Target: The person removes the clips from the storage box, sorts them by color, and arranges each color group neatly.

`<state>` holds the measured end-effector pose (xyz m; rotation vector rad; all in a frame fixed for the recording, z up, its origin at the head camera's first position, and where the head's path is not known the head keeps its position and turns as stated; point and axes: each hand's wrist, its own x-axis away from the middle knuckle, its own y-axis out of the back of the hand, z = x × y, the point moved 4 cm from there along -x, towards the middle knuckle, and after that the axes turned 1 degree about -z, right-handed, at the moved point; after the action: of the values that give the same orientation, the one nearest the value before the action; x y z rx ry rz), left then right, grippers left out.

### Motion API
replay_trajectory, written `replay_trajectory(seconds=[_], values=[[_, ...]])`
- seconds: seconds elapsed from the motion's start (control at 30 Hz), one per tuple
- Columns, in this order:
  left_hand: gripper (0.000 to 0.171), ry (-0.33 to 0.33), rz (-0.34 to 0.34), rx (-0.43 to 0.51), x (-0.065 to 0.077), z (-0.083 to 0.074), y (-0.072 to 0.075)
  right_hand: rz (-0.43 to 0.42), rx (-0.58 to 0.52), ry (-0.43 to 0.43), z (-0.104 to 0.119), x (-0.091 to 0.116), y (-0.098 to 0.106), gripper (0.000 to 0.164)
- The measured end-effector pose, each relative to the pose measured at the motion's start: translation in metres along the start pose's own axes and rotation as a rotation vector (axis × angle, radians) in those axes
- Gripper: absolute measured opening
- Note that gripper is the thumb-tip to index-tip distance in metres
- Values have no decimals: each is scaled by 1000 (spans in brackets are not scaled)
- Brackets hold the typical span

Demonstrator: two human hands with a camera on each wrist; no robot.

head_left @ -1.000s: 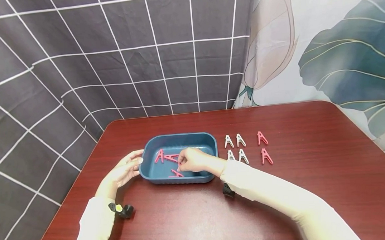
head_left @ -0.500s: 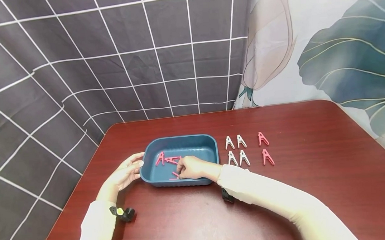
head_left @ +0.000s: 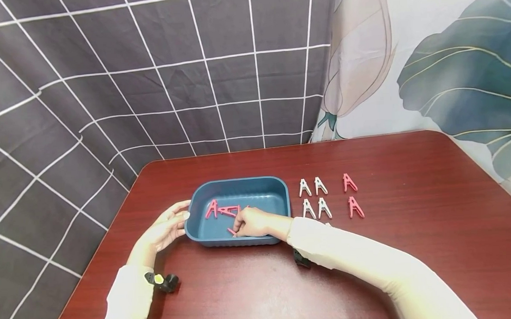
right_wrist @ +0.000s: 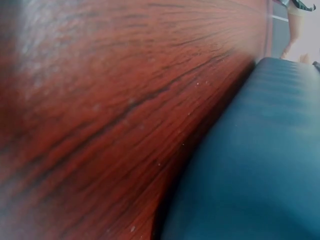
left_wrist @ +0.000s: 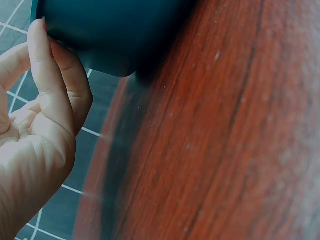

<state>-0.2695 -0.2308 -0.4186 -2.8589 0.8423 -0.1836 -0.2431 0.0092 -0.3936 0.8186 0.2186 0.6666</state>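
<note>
A blue rectangular basin (head_left: 256,179) stands on the table with pink clothespins in it. At its left end my left hand (head_left: 167,227) holds the wall, thumb tip at the rim; the left wrist view shows the same hand (left_wrist: 42,115) against the dark blue wall. Inside, near the front wall, my right hand (head_left: 256,223) pinches a pink clothespin (head_left: 231,231), mostly hidden by the fingers. Another pink clothespin (head_left: 212,208) lies at the left of the basin, with one (head_left: 229,211) beside it. In the right wrist view the basin's outer wall (right_wrist: 260,160) fills the right side; the hand is out of sight.
Right of the basin, several white clothespins (head_left: 308,208) lie in two rows. Farther right lie two pink clothespins, one (head_left: 349,182) behind the other (head_left: 355,207). The red-brown table (head_left: 244,283) meets a grey checked curtain (head_left: 218,85) at the back and left.
My right hand has lowered toward the basin's front wall and closed its fingers on the front pink clothespin, which it now covers. The left hand keeps its place at the basin's left end.
</note>
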Motion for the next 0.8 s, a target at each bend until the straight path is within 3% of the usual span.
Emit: replay_trajectory(seconds=[0.43,0.8], values=[[36,-13,5,0,-2,2,2,55,15,54,1,1,0,10],[36,0,-24,-23,-1,2,1,103,-16,34,-1,0,-1,13]])
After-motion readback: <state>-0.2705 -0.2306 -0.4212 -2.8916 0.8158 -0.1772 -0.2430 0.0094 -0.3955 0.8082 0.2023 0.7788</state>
